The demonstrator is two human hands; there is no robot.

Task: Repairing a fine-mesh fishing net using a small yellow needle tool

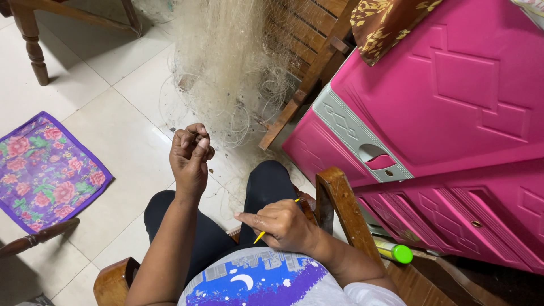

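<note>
Fine strands of the pale fishing net (226,62), hanging ahead over the floor, are being pinched in the closed left hand (191,153) while a yellow needle (262,235) is being gripped by the right hand (280,224), so strands, seemingly taut, could be snapped or tangled by a hard pull.

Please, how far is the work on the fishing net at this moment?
Done: it cannot be told; no finished part stands out. In hand: the left hand is raised and pinches fine strands of the pale fishing net, and the right hand holds a thin yellow netting needle low by the lap. Left: most of the net hangs bunched and tangled over the wooden chair, loose loops trailing on the tiled floor.
</note>
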